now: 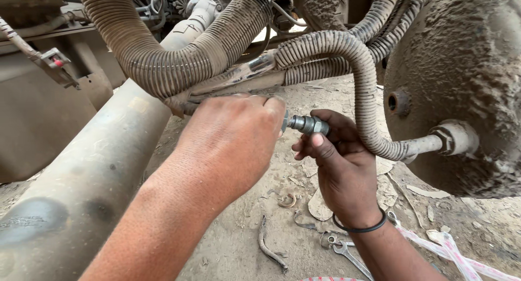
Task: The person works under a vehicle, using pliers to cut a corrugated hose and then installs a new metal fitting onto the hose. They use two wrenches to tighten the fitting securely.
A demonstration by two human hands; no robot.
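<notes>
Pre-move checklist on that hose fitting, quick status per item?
1. Right hand gripping the metal fitting: ok.
2. Left hand on the fitting's other end: ok, contact itself hidden.
3. Thread engagement: cannot tell, covered by the left hand.
4. Corrugated hose kink-free into the tank: ok.
5. Wrench within reach on the ground: ok.

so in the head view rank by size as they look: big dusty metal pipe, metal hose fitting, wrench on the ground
1. Big dusty metal pipe, though nearest the camera.
2. Steel wrench on the ground.
3. Small threaded metal hose fitting; close to the wrench, unsure.
</notes>
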